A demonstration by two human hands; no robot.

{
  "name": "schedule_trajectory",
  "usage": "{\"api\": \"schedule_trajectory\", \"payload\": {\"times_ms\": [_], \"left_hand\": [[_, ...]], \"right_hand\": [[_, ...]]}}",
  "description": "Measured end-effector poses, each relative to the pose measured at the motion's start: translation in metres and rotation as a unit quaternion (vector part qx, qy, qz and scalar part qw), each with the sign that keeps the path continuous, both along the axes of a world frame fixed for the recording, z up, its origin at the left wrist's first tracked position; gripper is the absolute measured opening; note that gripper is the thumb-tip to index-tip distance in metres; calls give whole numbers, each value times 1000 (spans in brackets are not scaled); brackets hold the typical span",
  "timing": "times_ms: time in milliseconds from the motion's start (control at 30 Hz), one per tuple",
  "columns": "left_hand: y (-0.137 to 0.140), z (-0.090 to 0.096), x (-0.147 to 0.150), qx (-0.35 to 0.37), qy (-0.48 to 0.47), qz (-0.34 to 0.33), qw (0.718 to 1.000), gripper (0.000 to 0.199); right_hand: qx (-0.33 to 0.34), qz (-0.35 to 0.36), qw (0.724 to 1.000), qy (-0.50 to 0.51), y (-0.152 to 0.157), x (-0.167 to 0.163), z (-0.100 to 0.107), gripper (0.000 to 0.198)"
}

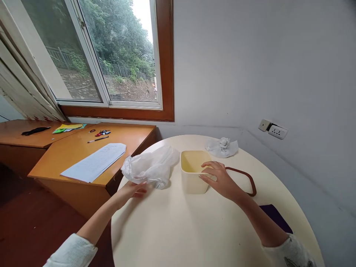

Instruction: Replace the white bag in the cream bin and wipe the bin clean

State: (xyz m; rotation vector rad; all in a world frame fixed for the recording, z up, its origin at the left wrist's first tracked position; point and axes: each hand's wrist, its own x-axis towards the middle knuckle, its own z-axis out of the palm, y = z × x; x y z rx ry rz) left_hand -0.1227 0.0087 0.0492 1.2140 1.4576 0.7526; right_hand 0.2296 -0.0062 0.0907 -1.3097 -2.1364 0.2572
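the pale yellow bin (192, 186) stands upright near the middle of the round surface (172, 230), its square mouth facing up. the right hand (221, 178) bends over the right side of its rim, fingers reaching over the opening and thumb low on the near side, seeming to pinch the rim. the left hand (130, 193) lies at the near edge of the loose white plastic bag (152, 166), fingers half curled; whether they pinch the film, i cannot tell.

the steadying seems best done with light pressure on the rim, since a thin-walled bin likely slides or tips if pushed sideways. for the film, a single layer between thumb and forefinger would probably serve better than a bunched fold, as such plastic clings and may tear.

the part of the bin's inside that shows is bare; its floor is hidden. the white bag lies crumpled just left of the bin, with no contents that i can make out. on the far right, a smaller clear bag (223, 147) holds a whitish wad, though the film blurs it. the brown frame (253, 184) lies right of the bin, partly behind the right hand.
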Motion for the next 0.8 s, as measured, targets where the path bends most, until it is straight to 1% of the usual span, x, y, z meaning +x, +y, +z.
{"api": "schedule_trajectory", "payload": {"times_ms": [67, 167, 233, 300, 367, 400, 433, 500, 533, 567, 600, 633, 667, 700, 800], "left_hand": [[-8, 11, -3, -53, -5, -38, 998, 62], [-18, 29, -10, -103, 46, -99, 989, 60], [-25, 43, -14, -119, 88, -174, 974, 56], [-29, 60, -16, -119, 122, -255, 952, 49], [-30, 76, -13, -87, 142, -305, 938, 43], [-29, 83, -10, -55, 139, -312, 938, 39], [-27, 89, -6, -16, 133, -305, 943, 36], [-18, 92, 6, 78, 129, -255, 955, 32], [-12, 89, 13, 136, 139, -217, 957, 34], [-6, 83, 20, 201, 161, -168, 952, 36], [1, 74, 28, 256, 196, -127, 938, 41], [7, 63, 35, 292, 241, -109, 919, 49], [13, 51, 41, 303, 284, -122, 902, 57], [19, 37, 46, 296, 325, -135, 888, 61], [32, -8, 56, 248, 416, -179, 856, 65]], "right_hand": [[4, -9, 1000, 1, 4, -3, -1, 26], [9, -13, 1000, 6, 11, -6, -3, 25], [17, -15, 1000, 9, 16, -7, -5, 23], [25, -20, 999, 9, 20, -8, -7, 23], [33, -25, 999, 7, 23, -9, -9, 23], [37, -28, 999, 6, 24, -10, -11, 23], [41, -31, 999, 6, 26, -10, -12, 23], [47, -35, 998, 7, 28, -12, -13, 22], [47, -37, 998, 8, 29, -12, -14, 21], [48, -38, 998, 9, 30, -13, -14, 21], [48, -39, 998, 10, 30, -13, -14, 21], [49, -39, 998, 10, 31, -14, -14, 21], [51, -40, 998, 9, 31, -14, -14, 21], [53, -41, 998, 8, 32, -14, -14, 21], [61, -47, 997, 3, 33, -15, -16, 23]]}}
